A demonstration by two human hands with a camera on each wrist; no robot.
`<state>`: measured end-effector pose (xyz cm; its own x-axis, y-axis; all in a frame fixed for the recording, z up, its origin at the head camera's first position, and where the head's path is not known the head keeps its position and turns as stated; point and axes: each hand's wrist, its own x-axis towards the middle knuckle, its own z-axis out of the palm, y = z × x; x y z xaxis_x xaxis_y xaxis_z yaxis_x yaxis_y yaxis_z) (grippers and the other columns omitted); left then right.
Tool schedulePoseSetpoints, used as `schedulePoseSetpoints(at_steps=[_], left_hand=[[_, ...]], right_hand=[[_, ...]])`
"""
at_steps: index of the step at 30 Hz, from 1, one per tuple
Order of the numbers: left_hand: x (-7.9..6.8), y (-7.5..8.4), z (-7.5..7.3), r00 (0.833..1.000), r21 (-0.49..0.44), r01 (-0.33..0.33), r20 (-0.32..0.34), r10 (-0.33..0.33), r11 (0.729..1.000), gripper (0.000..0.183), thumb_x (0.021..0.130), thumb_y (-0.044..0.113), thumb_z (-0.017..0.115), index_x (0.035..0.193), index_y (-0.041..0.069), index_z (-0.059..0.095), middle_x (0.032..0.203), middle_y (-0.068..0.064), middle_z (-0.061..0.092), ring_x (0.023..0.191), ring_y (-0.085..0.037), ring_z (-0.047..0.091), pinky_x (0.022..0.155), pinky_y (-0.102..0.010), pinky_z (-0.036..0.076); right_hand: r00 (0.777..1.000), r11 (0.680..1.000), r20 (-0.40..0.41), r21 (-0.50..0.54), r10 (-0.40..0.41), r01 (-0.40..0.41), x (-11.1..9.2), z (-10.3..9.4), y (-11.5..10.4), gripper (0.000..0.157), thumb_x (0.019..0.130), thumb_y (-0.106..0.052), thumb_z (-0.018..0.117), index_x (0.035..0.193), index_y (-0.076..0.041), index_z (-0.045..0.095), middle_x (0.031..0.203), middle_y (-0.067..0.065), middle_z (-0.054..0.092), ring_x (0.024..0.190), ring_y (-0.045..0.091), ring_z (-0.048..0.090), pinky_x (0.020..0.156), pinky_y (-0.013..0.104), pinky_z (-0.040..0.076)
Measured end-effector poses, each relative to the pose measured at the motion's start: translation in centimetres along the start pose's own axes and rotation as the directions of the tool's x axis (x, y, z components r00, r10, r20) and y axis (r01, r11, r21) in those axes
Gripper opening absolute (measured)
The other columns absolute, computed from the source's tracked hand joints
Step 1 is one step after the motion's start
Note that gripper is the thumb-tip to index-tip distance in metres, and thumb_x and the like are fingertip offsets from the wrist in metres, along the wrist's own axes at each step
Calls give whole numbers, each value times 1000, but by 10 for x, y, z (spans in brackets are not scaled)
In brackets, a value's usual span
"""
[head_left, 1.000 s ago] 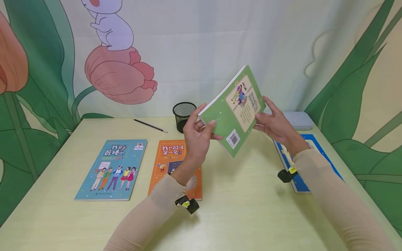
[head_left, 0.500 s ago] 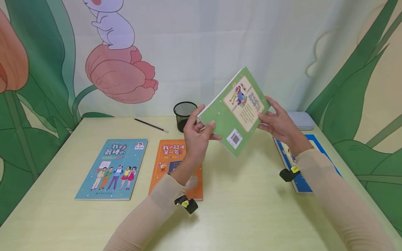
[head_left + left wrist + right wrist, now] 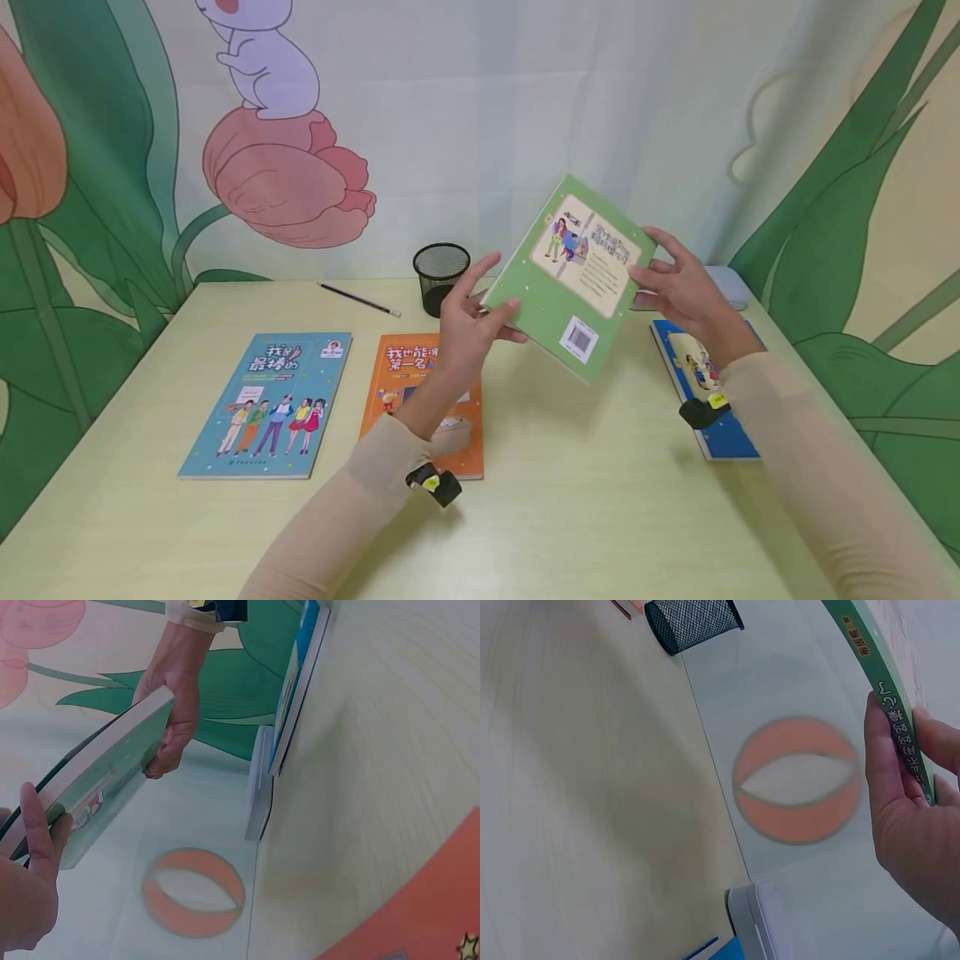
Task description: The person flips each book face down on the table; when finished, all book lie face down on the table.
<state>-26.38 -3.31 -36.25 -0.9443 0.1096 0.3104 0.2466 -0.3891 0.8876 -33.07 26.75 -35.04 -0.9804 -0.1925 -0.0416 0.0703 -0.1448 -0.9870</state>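
Both hands hold a green book point(image 3: 547, 287) tilted above the table, its back cover with a barcode toward the head camera. My left hand point(image 3: 471, 329) pinches the lower left corner between thumb and fingers, the index finger raised off the edge. On the opposite side, my right hand point(image 3: 684, 287) grips the book by its spine, thumb on the back cover. The right wrist view shows the lettered spine point(image 3: 892, 712) between thumb and fingers. Page edges point(image 3: 112, 746) face the left wrist camera.
On the table lie a teal book point(image 3: 266, 408), an orange book point(image 3: 457, 450) partly under the left forearm, and a blue book point(image 3: 723, 437) partly under the right. Behind them are a pencil point(image 3: 360, 300), a black mesh pen cup point(image 3: 438, 271) and a pale case point(image 3: 729, 287).
The green book has turned clockwise, its top corner dropping and shifting left. My right hand has moved slightly right. My left index finger has lifted away from the book's edge.
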Motion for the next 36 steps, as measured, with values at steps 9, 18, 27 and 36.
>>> schedulePoseSetpoints(at_steps=[9,18,27,36], left_hand=[[0,4,-5,991,110,83,96,-94,990,72,90,-8,65,152,22,42,116,-36,65,66,-17,72,54,-31,60],[-1,3,-13,964,290,146,171,-202,946,78,89,-1,70,154,29,39,116,-27,69,75,-20,75,57,-38,61],[-4,0,-16,897,465,249,219,-383,850,78,88,0,73,152,33,42,109,-21,67,79,-25,75,60,-41,61],[-7,-14,-20,847,593,213,284,-450,776,75,87,6,76,152,28,43,93,-16,67,75,-43,71,68,-55,60]], right_hand=[[1000,998,9,-57,22,-21,-1,-7,0,77,95,-8,66,157,-31,26,108,-2,71,92,16,72,76,29,61],[999,982,20,-187,47,-43,-2,-10,-5,76,95,-9,67,156,-31,28,106,-4,72,92,16,72,77,30,61],[997,953,29,-300,65,-53,-2,-15,-4,76,97,-9,65,158,-28,25,103,-2,70,91,17,72,79,32,61],[996,904,25,-424,81,-63,-2,-16,0,76,96,-11,67,158,-28,26,103,2,67,93,19,70,82,36,61]])
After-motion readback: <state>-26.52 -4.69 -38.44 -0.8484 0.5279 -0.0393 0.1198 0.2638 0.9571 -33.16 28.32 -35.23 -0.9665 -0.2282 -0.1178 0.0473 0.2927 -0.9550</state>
